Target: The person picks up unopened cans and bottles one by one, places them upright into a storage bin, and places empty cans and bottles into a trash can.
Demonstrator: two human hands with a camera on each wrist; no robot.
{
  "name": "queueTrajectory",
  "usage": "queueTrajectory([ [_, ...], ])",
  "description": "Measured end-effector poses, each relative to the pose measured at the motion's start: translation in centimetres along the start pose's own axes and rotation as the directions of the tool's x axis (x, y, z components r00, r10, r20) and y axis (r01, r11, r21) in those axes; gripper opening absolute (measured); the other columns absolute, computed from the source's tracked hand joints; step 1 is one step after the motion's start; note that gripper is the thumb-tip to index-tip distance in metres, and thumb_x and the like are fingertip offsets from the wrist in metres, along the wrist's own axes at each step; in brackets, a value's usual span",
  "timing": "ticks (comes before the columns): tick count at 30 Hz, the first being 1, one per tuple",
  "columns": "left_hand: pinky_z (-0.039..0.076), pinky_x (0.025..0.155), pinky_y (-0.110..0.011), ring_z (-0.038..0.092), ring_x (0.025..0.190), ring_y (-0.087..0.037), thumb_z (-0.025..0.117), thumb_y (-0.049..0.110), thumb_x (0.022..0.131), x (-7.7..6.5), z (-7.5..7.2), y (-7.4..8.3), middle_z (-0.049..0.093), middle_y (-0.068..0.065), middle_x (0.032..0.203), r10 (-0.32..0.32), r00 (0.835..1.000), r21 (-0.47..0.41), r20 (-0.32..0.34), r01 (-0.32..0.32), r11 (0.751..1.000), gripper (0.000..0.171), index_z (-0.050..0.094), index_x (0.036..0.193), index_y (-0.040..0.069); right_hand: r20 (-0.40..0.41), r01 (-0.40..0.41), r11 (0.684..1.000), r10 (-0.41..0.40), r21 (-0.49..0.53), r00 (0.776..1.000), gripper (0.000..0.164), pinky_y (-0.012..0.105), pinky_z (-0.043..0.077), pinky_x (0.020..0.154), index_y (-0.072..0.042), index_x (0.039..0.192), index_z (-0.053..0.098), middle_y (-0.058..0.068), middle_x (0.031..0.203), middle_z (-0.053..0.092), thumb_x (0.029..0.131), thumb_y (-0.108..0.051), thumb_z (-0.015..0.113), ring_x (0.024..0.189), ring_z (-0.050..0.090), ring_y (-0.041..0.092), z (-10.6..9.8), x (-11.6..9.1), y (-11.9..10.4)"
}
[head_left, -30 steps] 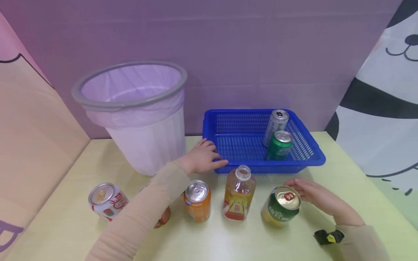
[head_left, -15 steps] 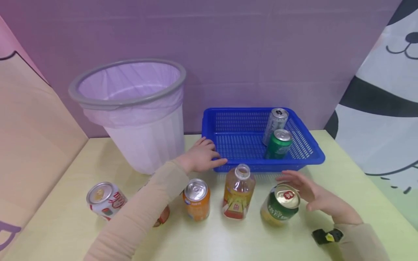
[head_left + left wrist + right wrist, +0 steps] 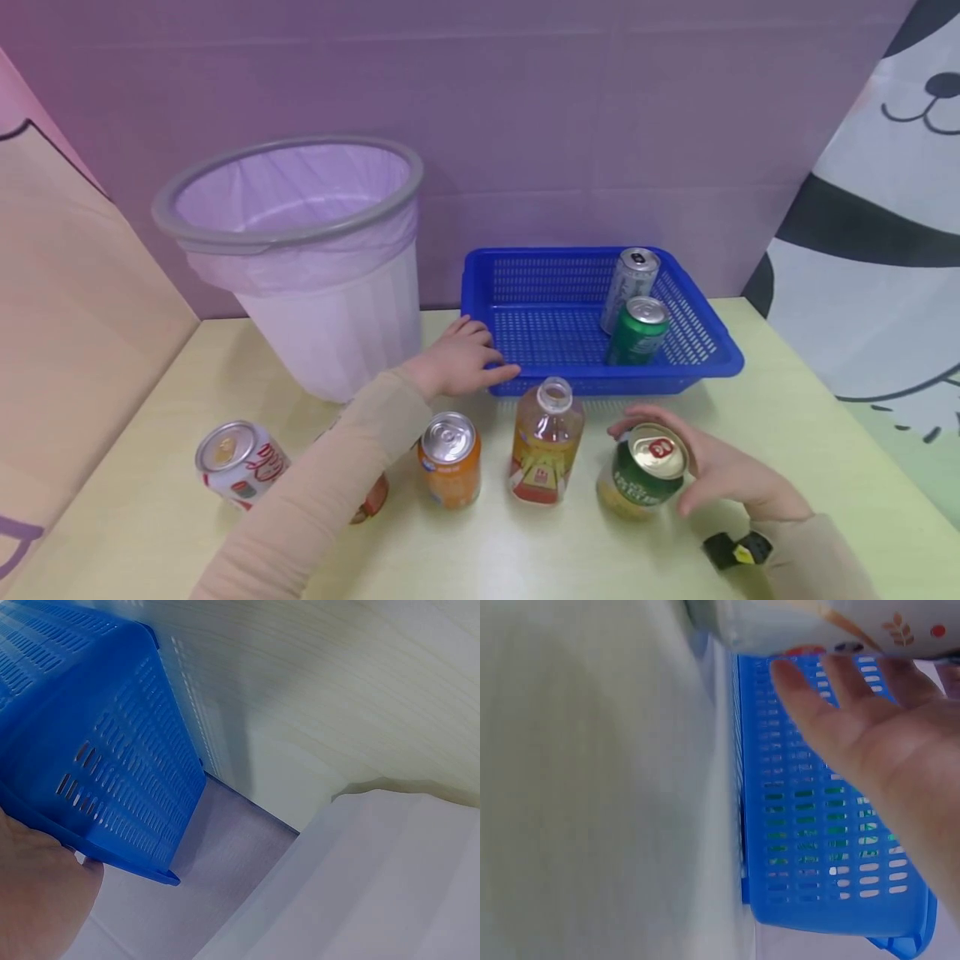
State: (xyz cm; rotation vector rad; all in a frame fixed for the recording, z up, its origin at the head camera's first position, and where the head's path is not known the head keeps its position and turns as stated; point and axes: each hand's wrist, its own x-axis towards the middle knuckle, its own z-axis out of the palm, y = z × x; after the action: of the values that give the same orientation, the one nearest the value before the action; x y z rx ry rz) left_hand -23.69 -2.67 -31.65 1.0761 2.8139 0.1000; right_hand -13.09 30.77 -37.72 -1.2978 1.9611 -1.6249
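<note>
In the head view my left hand (image 3: 463, 360) rests over the left front corner of the blue plastic basket (image 3: 547, 385), fingers on the rim and thumb pointing along the front. My right hand (image 3: 712, 467) is spread around a green and gold drink can (image 3: 637, 483) standing upright on the table. Its fingers curve behind the can, and the thumb is apart from it on the right. From the right wrist view, the fingertips (image 3: 791, 682) come close beside a can (image 3: 817, 626); contact is unclear. A silver can (image 3: 628, 279) and a green can (image 3: 637, 332) stand inside the basket.
A lined bin (image 3: 352, 325) stands behind on the left. On the table are an orange can (image 3: 450, 475), a plastic bottle with a yellow-red label (image 3: 546, 454) and a white-red can (image 3: 251, 471). My left sleeve (image 3: 322, 492) partly covers another reddish can (image 3: 372, 500).
My right hand first lifted and spread away from the green and gold can, then moved left around it. My left hand has stayed on the basket.
</note>
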Motion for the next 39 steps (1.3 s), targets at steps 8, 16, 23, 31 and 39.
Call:
queueTrajectory([
  [8,0.006,0.120,-0.046,0.031,0.138,-0.027,0.035,0.057,0.097,-0.03,-0.03,0.02,0.054,-0.006,0.134,-0.010,1.000,-0.003,0.017,0.010,1.000,0.054,0.066,0.120,0.020,0.020,-0.062,0.997,0.061,0.044,0.998,0.087,0.022,0.035,0.107,0.014,0.138,0.021,0.017,0.137,0.048,0.073,0.000,0.077,0.123,0.052,0.019,0.35,0.15,-0.23],
  [16,0.005,0.120,-0.046,0.031,0.138,-0.029,0.035,0.056,0.097,-0.01,0.03,-0.08,0.052,-0.010,0.137,-0.008,1.000,-0.023,0.023,0.009,1.000,0.055,0.066,0.121,0.017,-0.002,-0.043,0.999,0.043,-0.016,0.999,0.082,0.022,0.038,0.105,0.011,0.134,0.031,0.017,0.132,0.051,0.065,0.009,0.075,0.120,0.054,0.018,0.47,0.27,-0.08],
  [23,0.005,0.120,-0.046,0.031,0.138,-0.029,0.035,0.057,0.097,0.04,0.02,-0.10,0.053,-0.010,0.136,0.003,1.000,-0.021,0.015,-0.003,1.000,0.055,0.067,0.120,0.017,-0.024,-0.042,0.998,0.041,-0.048,0.999,0.078,0.021,0.038,0.105,0.007,0.132,0.036,0.013,0.131,0.053,0.065,0.007,0.076,0.118,0.055,0.016,0.57,0.31,-0.05],
  [31,0.005,0.120,-0.046,0.031,0.138,-0.028,0.035,0.056,0.097,0.05,0.05,-0.12,0.053,-0.009,0.136,0.002,1.000,-0.023,0.019,-0.002,1.000,0.055,0.067,0.120,0.017,-0.035,-0.032,0.996,0.029,-0.089,0.999,0.077,0.021,0.038,0.104,0.006,0.131,0.038,0.010,0.130,0.055,0.065,0.006,0.076,0.117,0.055,0.014,0.64,0.24,-0.05],
  [39,0.005,0.120,-0.047,0.031,0.138,-0.029,0.035,0.057,0.097,0.06,0.14,-0.23,0.053,-0.009,0.135,0.009,1.000,-0.025,0.013,-0.009,1.000,0.055,0.067,0.120,0.017,-0.054,-0.009,0.996,0.004,-0.093,0.999,0.075,0.022,0.040,0.103,0.007,0.130,0.041,0.013,0.126,0.057,0.064,0.005,0.077,0.114,0.057,0.016,0.65,0.45,0.19],
])
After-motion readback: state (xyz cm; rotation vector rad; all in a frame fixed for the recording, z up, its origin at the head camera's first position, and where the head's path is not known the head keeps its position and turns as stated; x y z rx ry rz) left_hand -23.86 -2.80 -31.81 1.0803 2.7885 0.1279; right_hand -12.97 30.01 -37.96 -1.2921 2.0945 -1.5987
